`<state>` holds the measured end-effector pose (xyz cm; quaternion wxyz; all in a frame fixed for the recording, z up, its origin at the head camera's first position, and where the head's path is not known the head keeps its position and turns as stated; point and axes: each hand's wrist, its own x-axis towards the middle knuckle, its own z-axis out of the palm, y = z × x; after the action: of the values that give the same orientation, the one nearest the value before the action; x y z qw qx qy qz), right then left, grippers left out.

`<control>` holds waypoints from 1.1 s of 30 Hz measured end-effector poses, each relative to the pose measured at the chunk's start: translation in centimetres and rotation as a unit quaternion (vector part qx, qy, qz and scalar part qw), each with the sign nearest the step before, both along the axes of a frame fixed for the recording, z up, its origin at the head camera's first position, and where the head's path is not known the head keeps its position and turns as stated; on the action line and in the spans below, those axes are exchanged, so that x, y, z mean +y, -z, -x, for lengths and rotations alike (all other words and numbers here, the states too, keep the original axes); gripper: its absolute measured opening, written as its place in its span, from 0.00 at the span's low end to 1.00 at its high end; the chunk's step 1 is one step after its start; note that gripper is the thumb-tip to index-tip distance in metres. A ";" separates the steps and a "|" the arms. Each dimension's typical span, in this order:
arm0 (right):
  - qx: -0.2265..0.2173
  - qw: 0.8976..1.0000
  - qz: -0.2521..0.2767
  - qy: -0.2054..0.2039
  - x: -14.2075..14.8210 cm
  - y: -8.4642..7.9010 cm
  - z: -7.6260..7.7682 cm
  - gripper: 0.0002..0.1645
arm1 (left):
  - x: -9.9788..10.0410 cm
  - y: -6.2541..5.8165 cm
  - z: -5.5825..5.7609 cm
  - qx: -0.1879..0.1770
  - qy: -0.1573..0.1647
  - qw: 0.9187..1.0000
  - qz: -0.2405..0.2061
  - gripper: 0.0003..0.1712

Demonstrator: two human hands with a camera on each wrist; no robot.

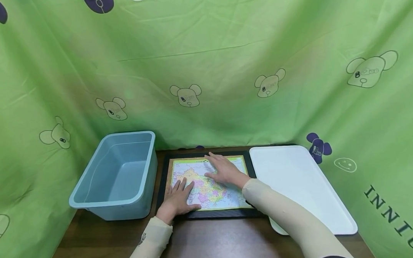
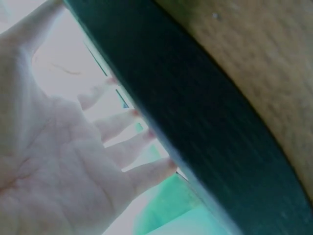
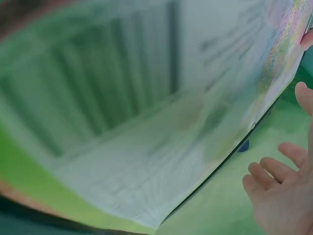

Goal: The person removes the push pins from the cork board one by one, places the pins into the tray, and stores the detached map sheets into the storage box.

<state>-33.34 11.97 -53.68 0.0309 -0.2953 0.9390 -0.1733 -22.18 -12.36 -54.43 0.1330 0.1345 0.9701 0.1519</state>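
Note:
A colourful printed map (image 1: 209, 192) with a yellow-green border lies flat in a black frame (image 1: 220, 214); a brown strip shows along its left side. My left hand (image 1: 177, 199) spreads its fingers over the map's lower left part, thumb near the bottom border. Over the upper right part, my right hand (image 1: 225, 171) reaches with extended fingers. In the left wrist view the fingertips of the left hand (image 2: 73, 161) come right to the black frame edge (image 2: 171, 88). The right wrist view shows the map (image 3: 146, 147) close up, with the right hand (image 3: 288, 196) beside it, holding nothing.
A deep blue-grey plastic tub (image 1: 147, 202) stands left of the frame. On the right lies a white tray (image 1: 291, 179), partly covered by the right forearm. The brown wooden table (image 1: 211, 244) meets a green patterned curtain (image 1: 226, 116) behind and at both sides.

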 end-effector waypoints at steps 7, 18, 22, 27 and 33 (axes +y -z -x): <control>0.020 1.000 0.017 0.001 -0.7 0.4 0.9 0.45 | 0.1 -0.3 0.3 0.002 0.001 1.000 -0.010 0.57; 0.025 0.998 0.051 0.023 -1.4 0.5 1.3 0.36 | 0.2 -0.3 0.2 0.000 -0.005 1.000 -0.010 0.57; -0.012 0.997 0.052 0.053 -1.7 0.8 1.6 0.35 | 0.2 -0.4 0.1 -0.002 -0.005 1.000 -0.019 0.57; -0.037 0.995 0.053 0.078 -2.0 1.2 2.2 0.33 | 0.2 -0.3 0.0 -0.002 -0.007 1.000 -0.026 0.57; -0.054 0.992 0.068 0.093 -2.5 1.3 2.9 0.27 | 0.0 -0.2 0.0 0.002 -0.007 1.000 -0.024 0.57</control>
<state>-36.20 9.49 -54.99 0.0451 -0.1985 0.9455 -0.2541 -22.22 -12.32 -54.19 0.1267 0.1310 0.9674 0.1758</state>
